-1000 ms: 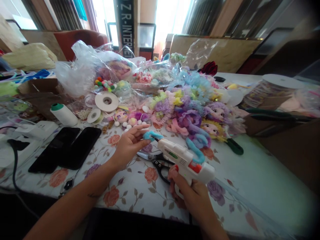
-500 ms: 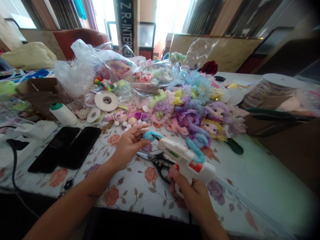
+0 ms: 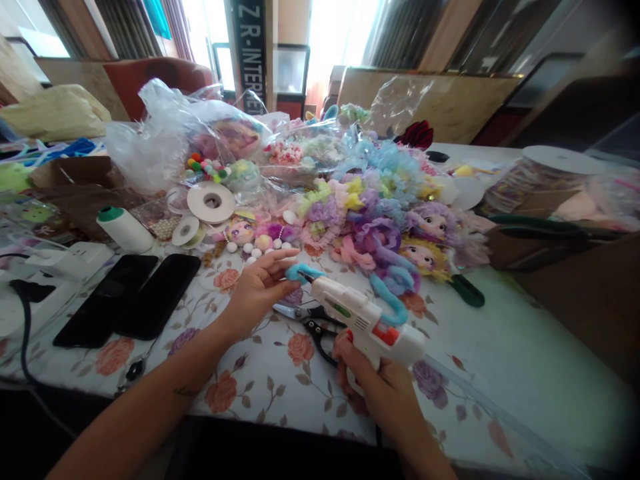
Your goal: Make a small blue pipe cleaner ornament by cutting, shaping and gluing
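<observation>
Near the front edge of the flower-print table (image 3: 265, 348), the right hand (image 3: 369, 373) grips a white plastic glue gun (image 3: 363, 312) whose dark nozzle (image 3: 307, 276), slipping, could burn the left hand (image 3: 257, 287) pinching a fuzzy light-blue strip (image 3: 294, 271) at its tip.

Smooth plastic glue gun (image 3: 369, 321) against fuzzy, matt blue strip (image 3: 294, 271)

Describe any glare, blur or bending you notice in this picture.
Head view: the window is washed out to white, and clear plastic catches glints; head view, right side: the large spool looks stretched and soft, and the picture's corners darken; head view, middle: the glue gun looks comparatively clear.
</observation>
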### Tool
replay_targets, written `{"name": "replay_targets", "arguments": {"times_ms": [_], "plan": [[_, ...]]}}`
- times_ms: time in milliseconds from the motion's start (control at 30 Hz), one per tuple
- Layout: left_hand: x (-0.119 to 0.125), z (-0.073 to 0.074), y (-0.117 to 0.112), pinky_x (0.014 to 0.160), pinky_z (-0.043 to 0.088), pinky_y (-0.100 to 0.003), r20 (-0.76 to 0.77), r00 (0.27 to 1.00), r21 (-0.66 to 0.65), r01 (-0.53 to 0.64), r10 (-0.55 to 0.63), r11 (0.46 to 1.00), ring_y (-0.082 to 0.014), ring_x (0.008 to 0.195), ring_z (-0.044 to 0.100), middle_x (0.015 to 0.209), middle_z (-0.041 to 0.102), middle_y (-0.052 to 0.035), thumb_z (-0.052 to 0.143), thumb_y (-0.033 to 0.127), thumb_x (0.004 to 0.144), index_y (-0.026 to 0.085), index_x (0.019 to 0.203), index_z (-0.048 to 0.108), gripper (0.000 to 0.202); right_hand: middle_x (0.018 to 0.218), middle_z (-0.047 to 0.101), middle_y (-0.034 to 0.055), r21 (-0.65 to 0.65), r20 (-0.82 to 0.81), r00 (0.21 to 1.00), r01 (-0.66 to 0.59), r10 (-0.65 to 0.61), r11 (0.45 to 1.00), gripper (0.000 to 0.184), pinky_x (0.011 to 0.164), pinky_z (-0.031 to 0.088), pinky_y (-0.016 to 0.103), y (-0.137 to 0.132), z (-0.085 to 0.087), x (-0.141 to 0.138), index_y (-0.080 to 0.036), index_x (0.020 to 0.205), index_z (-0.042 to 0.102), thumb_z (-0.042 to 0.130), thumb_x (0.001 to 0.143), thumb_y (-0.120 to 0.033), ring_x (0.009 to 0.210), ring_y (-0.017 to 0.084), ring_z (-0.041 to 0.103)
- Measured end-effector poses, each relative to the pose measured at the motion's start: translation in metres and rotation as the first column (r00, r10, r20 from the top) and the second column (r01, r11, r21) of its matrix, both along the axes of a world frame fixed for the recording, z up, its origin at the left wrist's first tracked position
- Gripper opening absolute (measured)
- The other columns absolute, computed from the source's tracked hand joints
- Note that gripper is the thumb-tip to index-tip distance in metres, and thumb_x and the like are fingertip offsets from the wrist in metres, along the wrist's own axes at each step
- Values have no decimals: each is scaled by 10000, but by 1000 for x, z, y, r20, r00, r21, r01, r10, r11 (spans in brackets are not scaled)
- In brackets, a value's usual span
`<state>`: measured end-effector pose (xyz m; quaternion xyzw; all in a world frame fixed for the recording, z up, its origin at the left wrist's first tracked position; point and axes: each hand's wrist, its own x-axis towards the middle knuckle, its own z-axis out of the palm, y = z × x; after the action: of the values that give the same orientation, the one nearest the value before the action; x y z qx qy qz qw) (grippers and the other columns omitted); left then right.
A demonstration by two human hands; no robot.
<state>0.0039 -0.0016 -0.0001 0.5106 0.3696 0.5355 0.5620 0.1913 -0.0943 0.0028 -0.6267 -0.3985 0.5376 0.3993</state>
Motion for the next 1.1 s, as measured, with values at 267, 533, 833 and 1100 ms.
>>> {"name": "replay_targets", "arguments": {"times_ms": [267,533,833,1100], "plan": [[-1,-1,-1,831,559,-308,-4,1000,13,7,-7,1000,-194,967,678,1019,746,-45,773,169,748,210,1185,653,455,476,545,-13,-39,6,1000,-1,1,999,410,330,323,175,1,-1,1,-168,626,588,703,724,-549,352,66,423],[-3,-3,1,865,540,-297,26,1000,-3,1,-1,1000,-186,1001,668,1047,737,-43,779,182,754,221,1190,654,455,474,543,-27,-6,-14,1000,-8,8,1000,376,325,317,170,1,0,0,-172,694,612,697,733,-536,340,68,432],[-3,-1,2,838,527,-255,132,991,-75,12,-2,997,-151,949,670,1016,738,-33,794,148,727,212,1172,670,466,471,535,-33,-25,-1,1000,-10,10,1000,382,321,322,174,1,2,0,-176,694,612,684,739,-549,345,80,445],[-3,0,2,838,510,-265,168,986,-110,32,-13,993,-173,966,674,1020,739,-49,790,152,730,203,1178,669,466,481,535,-6,-33,27,999,-44,45,998,452,353,336,189,0,-2,4,-172,556,576,669,761,-564,377,80,432]]}}
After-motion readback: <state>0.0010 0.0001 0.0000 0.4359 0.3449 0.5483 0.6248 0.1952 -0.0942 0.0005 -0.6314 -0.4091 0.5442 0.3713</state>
